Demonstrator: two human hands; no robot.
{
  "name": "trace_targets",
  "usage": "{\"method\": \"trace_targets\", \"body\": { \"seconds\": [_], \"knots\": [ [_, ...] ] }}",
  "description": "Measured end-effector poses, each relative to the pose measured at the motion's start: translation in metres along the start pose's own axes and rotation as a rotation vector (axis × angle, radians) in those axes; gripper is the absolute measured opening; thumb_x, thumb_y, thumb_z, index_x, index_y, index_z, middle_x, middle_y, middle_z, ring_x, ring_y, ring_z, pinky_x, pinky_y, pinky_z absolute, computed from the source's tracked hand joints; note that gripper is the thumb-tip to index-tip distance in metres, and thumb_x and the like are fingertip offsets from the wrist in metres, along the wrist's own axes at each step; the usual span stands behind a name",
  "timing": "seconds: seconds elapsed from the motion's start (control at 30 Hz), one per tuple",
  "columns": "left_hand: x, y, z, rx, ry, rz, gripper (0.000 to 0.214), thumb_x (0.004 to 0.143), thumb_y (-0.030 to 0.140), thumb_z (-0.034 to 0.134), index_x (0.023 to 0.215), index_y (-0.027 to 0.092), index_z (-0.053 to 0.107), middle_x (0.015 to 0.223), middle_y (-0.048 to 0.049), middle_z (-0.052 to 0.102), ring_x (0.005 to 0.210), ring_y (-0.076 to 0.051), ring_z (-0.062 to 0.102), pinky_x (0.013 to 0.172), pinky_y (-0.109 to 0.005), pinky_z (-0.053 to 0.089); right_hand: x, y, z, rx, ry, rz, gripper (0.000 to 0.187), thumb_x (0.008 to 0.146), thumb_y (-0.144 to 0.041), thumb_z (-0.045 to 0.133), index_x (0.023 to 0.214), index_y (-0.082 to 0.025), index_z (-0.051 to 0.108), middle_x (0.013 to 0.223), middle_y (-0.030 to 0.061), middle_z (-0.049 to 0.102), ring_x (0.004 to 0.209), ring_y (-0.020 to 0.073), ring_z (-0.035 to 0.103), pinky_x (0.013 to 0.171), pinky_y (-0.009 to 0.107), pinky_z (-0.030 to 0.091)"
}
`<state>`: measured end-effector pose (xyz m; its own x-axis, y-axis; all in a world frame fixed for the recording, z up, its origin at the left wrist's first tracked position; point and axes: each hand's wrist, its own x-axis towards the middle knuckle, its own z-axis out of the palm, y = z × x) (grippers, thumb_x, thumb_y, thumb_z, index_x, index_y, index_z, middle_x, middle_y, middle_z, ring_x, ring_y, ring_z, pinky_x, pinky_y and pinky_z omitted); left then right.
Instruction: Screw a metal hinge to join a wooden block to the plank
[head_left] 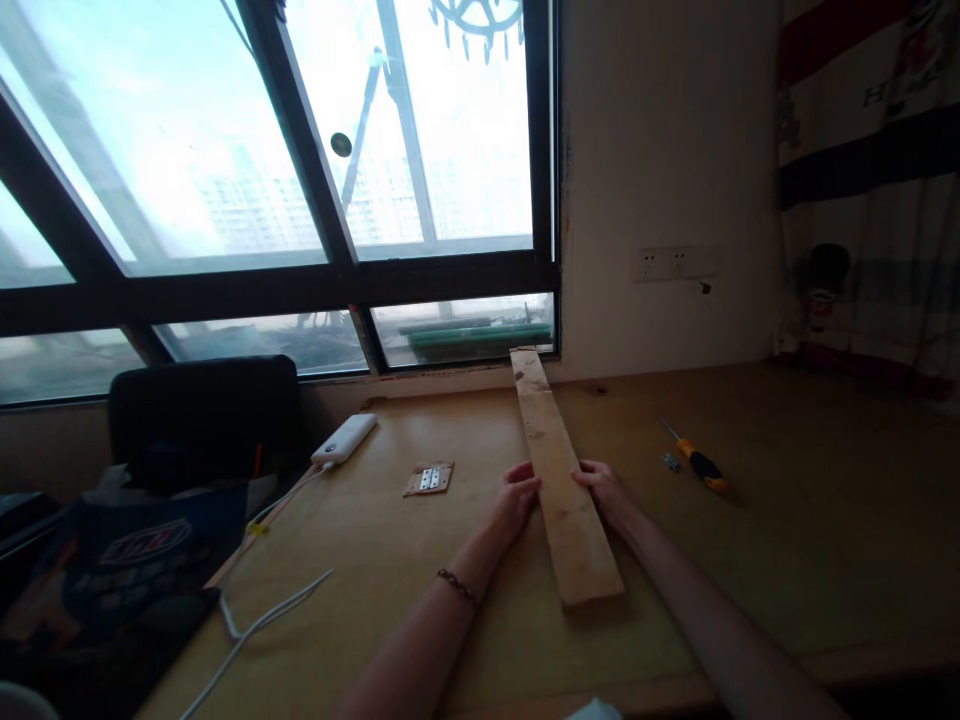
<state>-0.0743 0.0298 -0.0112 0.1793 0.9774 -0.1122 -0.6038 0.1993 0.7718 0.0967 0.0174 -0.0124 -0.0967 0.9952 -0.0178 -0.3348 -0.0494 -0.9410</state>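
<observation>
Daylight falls through a wide, black-framed glass window onto a broad, yellowish-brown wooden table set against a pale wall, with a curtain striped in red, black and white hanging in the dim right corner. A blue bag with white lettering and what looks like a black chair back crowd the table's left side.

Over the middle of the tabletop, a long, pale wooden plank points from the worker toward the window, its far end overlapping the window's foot; whether it lies flat or is raised cannot be told. The person's left hand grips one long edge and the right hand pinches the opposite edge, thumb showing on the near side. The step in hand appears to be holding or positioning the plank; the next move would call for even pressure from both sides.

To the right lies a yellow-and-black-handled screwdriver; to the left, a white, rectangular power bank or similar device has a white cable attached. A silvery metal hinge rests on a small brown backing, and small metal pieces, probably screws, sit just beside the screwdriver.
</observation>
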Motion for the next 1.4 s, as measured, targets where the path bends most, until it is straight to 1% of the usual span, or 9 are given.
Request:
{"method": "trace_targets", "body": {
  "seconds": [0.27,0.47,0.8,0.93,1.03,1.17,1.23,1.33,1.4],
  "knots": [
    [-0.001,0.001,0.002,0.048,-0.017,-0.039,0.037,0.054,-0.001,0.065,0.09,0.007,0.058,0.091,-0.0138,0.064,0.087,-0.021,0.062,0.092,-0.033,0.044,0.0,-0.001,-0.002,-0.026,0.016,0.051,0.029,0.058,-0.023,0.065,0.084,-0.011,0.067,0.08,0.0075,0.07,0.066,0.0198,0.065,0.06,0.027,0.049],
    [0.0,0.0,-0.001,0.088,-0.016,-0.044,0.037,0.055,0.002,0.068,0.09,0.008,0.058,0.094,-0.014,0.064,0.091,-0.022,0.061,0.093,-0.034,0.044,0.0,-0.002,-0.001,-0.038,0.005,0.041,0.029,0.057,-0.024,0.065,0.083,-0.011,0.068,0.078,0.007,0.07,0.066,0.0195,0.064,0.064,0.029,0.049],
    [-0.002,-0.003,0.001,0.215,-0.191,-0.029,0.046,0.054,0.019,0.076,0.096,0.008,0.061,0.101,-0.0149,0.064,0.093,-0.024,0.061,0.09,-0.037,0.044,-0.003,-0.01,-0.005,-0.159,0.126,0.054,0.029,0.055,-0.02,0.059,0.08,-0.01,0.068,0.071,0.0056,0.07,0.062,0.0195,0.062,0.056,0.027,0.047],
    [0.001,-0.007,0.0,0.297,-0.229,-0.011,0.049,0.057,0.026,0.074,0.1,0.009,0.06,0.104,-0.0146,0.063,0.093,-0.024,0.061,0.089,-0.036,0.044,-0.002,-0.01,-0.003,-0.232,0.177,0.02,0.029,0.059,-0.028,0.06,0.081,-0.011,0.067,0.078,0.007,0.07,0.07,0.0215,0.063,0.06,0.028,0.048],
    [0.002,-0.001,-0.001,0.581,-0.123,0.07,0.052,0.06,0.032,0.072,0.104,0.011,0.058,0.1,-0.0143,0.063,0.087,-0.024,0.061,0.086,-0.039,0.044,0.003,-0.008,-0.005,-0.304,0.315,-0.067,0.03,0.06,-0.035,0.063,0.08,-0.013,0.065,0.086,0.0084,0.069,0.08,0.0222,0.063,0.068,0.029,0.05],
    [-0.003,0.032,-0.012,1.066,0.156,0.414,0.05,0.068,0.038,0.064,0.113,0.018,0.054,0.108,-0.0132,0.058,0.101,-0.025,0.053,0.094,-0.037,0.036,0.013,-0.002,-0.014,-0.214,0.466,-0.113,0.032,0.06,-0.039,0.065,0.083,-0.017,0.059,0.084,0.0073,0.067,0.072,0.0202,0.064,0.06,0.029,0.052],
    [-0.007,0.053,-0.024,1.339,0.272,0.536,0.05,0.074,0.038,0.057,0.118,0.016,0.049,0.119,-0.0149,0.051,0.113,-0.026,0.045,0.099,-0.036,0.029,0.016,0.0,-0.018,-0.146,0.534,-0.152,0.031,0.059,-0.038,0.066,0.082,-0.018,0.056,0.08,0.0055,0.066,0.065,0.0178,0.063,0.057,0.029,0.053],
    [-0.013,0.078,-0.052,1.775,0.446,0.545,0.059,0.075,0.039,0.052,0.125,0.01,0.039,0.129,-0.0187,0.04,0.121,-0.03,0.033,0.101,-0.039,0.022,0.018,0.002,-0.023,-0.131,0.601,-0.227,0.028,0.059,-0.036,0.066,0.078,-0.019,0.054,0.075,0.0038,0.064,0.061,0.016,0.061,0.057,0.028,0.053],
    [-0.015,0.085,-0.071,1.95,0.566,0.468,0.067,0.073,0.044,0.052,0.126,0.005,0.037,0.128,-0.0232,0.039,0.12,-0.033,0.032,0.099,-0.042,0.023,0.018,0.002,-0.025,-0.135,0.627,-0.255,0.026,0.06,-0.035,0.065,0.077,-0.019,0.054,0.074,0.0038,0.063,0.062,0.0157,0.061,0.057,0.028,0.053]
  ]
}}
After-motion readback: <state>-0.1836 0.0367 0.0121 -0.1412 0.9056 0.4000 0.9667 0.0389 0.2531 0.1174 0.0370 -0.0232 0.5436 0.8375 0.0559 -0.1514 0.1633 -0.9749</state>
